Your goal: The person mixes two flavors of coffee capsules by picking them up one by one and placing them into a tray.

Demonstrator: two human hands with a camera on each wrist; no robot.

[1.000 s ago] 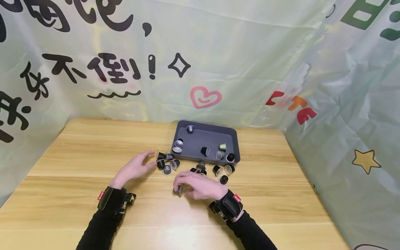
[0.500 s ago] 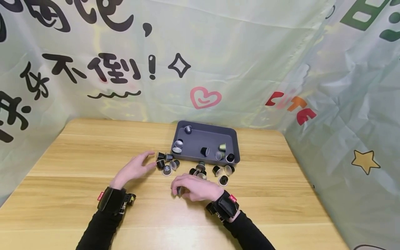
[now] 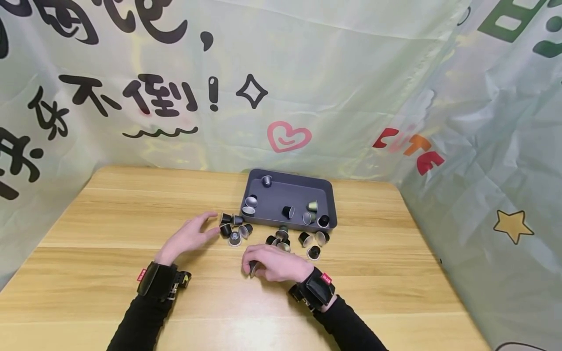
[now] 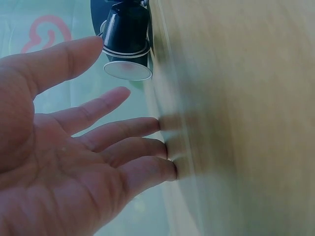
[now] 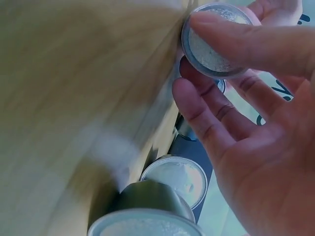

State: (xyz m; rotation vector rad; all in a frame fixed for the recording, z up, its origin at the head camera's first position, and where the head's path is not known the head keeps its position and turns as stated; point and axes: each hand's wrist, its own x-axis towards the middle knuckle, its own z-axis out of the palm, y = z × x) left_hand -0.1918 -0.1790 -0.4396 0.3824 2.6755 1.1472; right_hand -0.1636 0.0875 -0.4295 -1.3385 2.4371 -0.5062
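**Cloth backdrop (image 3: 342,87), wooden desk (image 3: 386,292), scattered coffee capsules (image 3: 234,239)**

So the biggest thing is the cloth, pale green, hanging behind the desk and along its right side, with chunky black lettering (image 3: 81,82), a pink heart (image 3: 287,142) and a yellow star (image 3: 513,227). Next up, the desk itself: light wood grain, rounded far corners. Two black sleeves (image 3: 140,317) come in from the bottom of the head view.

A dark grey tray (image 3: 290,187) sits on the far part of the desk near the cloth. A few capsules lie in it: one at the back left, two by the left wall, the rest toward the front and right.

Then the hands. Left hand (image 3: 186,239) has its grip spread, thumb just beside a black capsule (image 4: 128,29); can't tell if they touch. Right hand (image 3: 278,263) is nearer the person than the tray, and its grip is pinching a foil-lidded capsule (image 5: 204,55) between thumb and fingers. Can't tell if that one touches the desk.

Smallest stuff: the loose capsules, one bunch just off the tray's front left corner, another between the tray and the right hand, partly hidden by it.
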